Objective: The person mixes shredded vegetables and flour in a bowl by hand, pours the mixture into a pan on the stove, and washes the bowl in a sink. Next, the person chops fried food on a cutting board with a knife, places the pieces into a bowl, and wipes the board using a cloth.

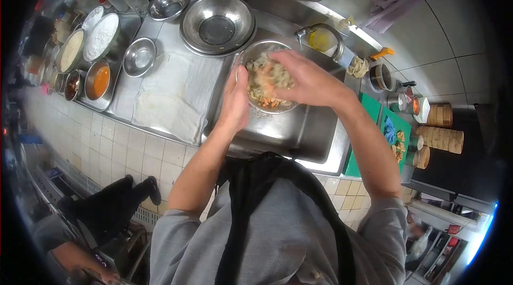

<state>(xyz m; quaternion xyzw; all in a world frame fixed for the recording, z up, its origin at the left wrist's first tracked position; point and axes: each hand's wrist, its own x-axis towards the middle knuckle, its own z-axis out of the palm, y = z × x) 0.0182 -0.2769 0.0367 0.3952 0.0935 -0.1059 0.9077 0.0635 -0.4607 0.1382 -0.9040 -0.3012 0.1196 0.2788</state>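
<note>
A round metal bowl holds a pale, chopped mixture with orange bits, above the steel sink. My left hand grips the bowl's left side, thumb up near the rim. From the right, my right hand reaches into the bowl with its fingers curved round some of the mixture. Motion blurs its fingertips and the food between them.
Stacked metal bowls, a small bowl and a white cloth lie left of the sink. Further left a tray holds a bowl of orange sauce. Green boards stand right. Another person's arm shows lower left.
</note>
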